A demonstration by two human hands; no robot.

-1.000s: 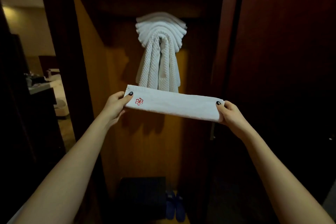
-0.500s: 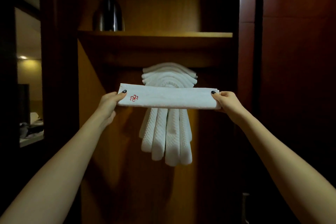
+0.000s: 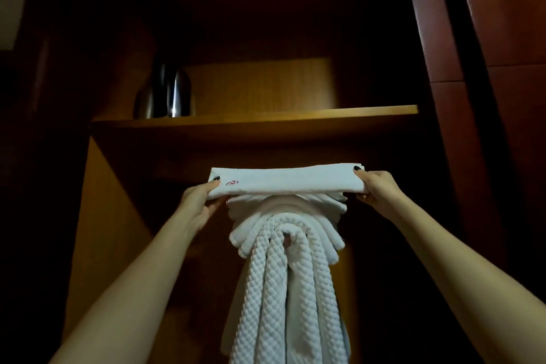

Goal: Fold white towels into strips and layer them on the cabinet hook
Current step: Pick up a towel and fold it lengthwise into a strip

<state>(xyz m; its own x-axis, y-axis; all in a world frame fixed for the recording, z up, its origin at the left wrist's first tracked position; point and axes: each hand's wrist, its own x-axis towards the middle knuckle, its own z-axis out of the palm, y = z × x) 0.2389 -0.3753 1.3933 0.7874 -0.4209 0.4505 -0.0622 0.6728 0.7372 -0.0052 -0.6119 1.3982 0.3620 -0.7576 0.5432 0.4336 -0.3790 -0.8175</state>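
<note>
A red embroidered emblem (image 3: 232, 183), too blurred to read, marks the folded towel strip (image 3: 286, 183). The left hand (image 3: 199, 204) and right hand (image 3: 376, 190) pinch its ends, level atop the hung towels (image 3: 286, 248), a gap remaining under the shelf (image 3: 254, 121) edge.

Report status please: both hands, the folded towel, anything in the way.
Left hand and right hand each grip one end of the towel strip. Strip level at top of the hung towels, below the shelf. Nothing seen blocking.
</note>
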